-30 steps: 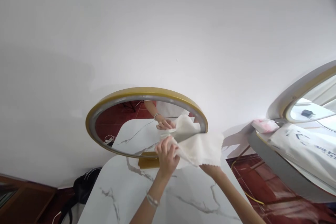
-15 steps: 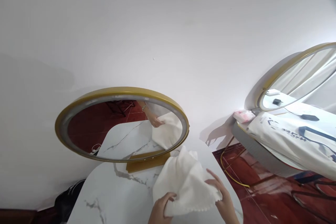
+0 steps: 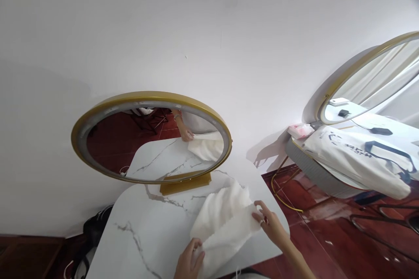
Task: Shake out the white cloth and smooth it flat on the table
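A soft white cloth (image 3: 224, 231) lies across the marble-patterned table, its far part rumpled and its near part folded over at a slant. At its near left corner, my left hand (image 3: 189, 259) pinches the edge between thumb and fingers. My right hand (image 3: 269, 224), with a ring on one finger, grips the cloth's right edge with curled fingers. The near end of the cloth reaches the table's front edge.
A round gold-framed mirror (image 3: 150, 95) stands on a gold base (image 3: 186, 184) behind the cloth, reflecting a hand and the cloth. To the right, another table holds a tissue pack (image 3: 300, 130), a white printed bag (image 3: 353, 150) and a second mirror (image 3: 356, 69). A black bag (image 3: 96, 226) sits at left.
The cloth's raised near part now lies lower and flatter, folded toward me. My right hand has closed on its right edge; my left hand moved slightly left. The view has tilted down.
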Tool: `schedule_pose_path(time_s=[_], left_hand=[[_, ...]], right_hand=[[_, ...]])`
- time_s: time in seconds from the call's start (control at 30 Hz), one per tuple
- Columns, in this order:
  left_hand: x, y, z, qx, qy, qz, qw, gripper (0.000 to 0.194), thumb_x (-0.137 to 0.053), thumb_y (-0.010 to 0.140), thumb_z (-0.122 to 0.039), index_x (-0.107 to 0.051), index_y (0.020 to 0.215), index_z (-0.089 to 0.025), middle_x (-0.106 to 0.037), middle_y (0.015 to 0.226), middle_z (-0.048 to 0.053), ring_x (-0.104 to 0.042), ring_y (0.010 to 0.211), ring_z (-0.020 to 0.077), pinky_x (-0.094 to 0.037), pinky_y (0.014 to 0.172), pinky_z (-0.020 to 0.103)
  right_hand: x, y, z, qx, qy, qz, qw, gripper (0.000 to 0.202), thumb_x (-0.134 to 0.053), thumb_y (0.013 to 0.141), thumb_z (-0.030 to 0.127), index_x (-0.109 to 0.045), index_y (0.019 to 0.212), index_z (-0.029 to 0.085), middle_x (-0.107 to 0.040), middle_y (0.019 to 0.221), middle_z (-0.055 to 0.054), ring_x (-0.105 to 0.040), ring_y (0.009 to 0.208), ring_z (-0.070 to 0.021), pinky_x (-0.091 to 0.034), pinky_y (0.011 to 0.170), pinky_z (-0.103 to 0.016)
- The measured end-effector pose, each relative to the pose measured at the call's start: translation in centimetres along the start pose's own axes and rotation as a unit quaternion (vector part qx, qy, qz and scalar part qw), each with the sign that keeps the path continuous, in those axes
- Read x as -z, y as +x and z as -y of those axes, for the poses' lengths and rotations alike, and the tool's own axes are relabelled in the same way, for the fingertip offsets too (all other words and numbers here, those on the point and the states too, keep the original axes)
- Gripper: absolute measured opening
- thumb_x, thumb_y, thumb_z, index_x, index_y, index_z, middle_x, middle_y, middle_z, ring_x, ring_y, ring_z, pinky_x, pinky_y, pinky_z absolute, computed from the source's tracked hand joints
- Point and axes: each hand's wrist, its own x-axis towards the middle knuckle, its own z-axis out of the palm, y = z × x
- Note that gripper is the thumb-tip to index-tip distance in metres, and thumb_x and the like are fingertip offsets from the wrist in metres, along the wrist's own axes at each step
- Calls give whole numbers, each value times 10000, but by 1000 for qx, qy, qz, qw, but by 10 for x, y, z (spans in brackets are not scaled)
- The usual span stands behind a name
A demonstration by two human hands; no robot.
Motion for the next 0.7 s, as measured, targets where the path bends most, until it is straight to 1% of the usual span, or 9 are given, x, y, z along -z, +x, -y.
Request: schedule_pose_path(time_s=[0.07,0.13,0.2,0.3,0.4,0.47,0.53,0.63,0.7], left_hand=[[-1,-3,-2,-4,-1,-3,1000,453,-375,829,-670,-528,816,-244,-625,805,28,-611,830,197,-474,850,275],[-2,-6,-4,-6,-2,2,1000,465,-359,834,-672,-506,797,-233,-613,810,39,-600,818,196,-472,845,280],[-3,-8,-4,1,10,14,1000,445,-374,833,-651,-497,805,-224,-610,829,45,-593,826,193,-466,847,280],[-1,-11,-2,36,43,43,998,382,-404,822,-600,-489,814,-228,-618,843,27,-596,851,184,-448,874,268],[2,-13,1,68,59,84,992,320,-419,816,-551,-478,796,-236,-630,847,14,-604,874,181,-439,882,257],[4,-14,2,77,56,112,989,302,-434,810,-532,-483,800,-234,-636,864,22,-606,893,189,-437,882,260],[5,-14,1,83,44,134,986,305,-453,798,-526,-503,837,-227,-647,917,36,-603,951,201,-425,909,267],[5,-16,0,95,22,144,985,340,-465,776,-538,-522,889,-222,-653,997,46,-584,1032,213,-403,946,272],[4,-18,0,103,23,137,985,360,-459,765,-570,-510,856,-226,-646,951,34,-587,976,210,-423,900,272]], right_hand=[[-2,-3,-3,20,6,6,1000,194,-457,833,359,-546,965,248,-619,726,3,-537,583,-164,-443,598,-272],[-1,-5,-4,33,9,33,999,144,-451,785,291,-567,850,237,-656,834,-28,-574,669,-168,-456,646,-274],[2,-6,-6,18,3,47,999,138,-463,725,278,-590,735,226,-669,829,-45,-591,721,-185,-464,696,-294],[7,-6,-10,-50,4,17,999,204,-544,685,382,-670,717,225,-691,841,-77,-621,809,-241,-472,773,-354],[12,-9,-13,-98,19,8,995,350,-602,697,546,-723,751,221,-709,834,-93,-636,826,-284,-480,747,-376],[15,-11,-13,-108,39,21,993,422,-592,723,612,-740,745,217,-724,827,-90,-647,841,-293,-486,761,-378],[18,-13,-12,-113,67,33,991,455,-606,720,644,-752,747,213,-737,850,-87,-657,883,-297,-483,832,-387],[22,-15,-10,-121,112,46,985,475,-673,659,664,-757,742,204,-744,875,-97,-671,905,-302,-481,882,-394],[23,-15,-9,-128,143,49,980,502,-707,612,679,-754,744,197,-744,880,-107,-679,894,-300,-500,859,-390]])
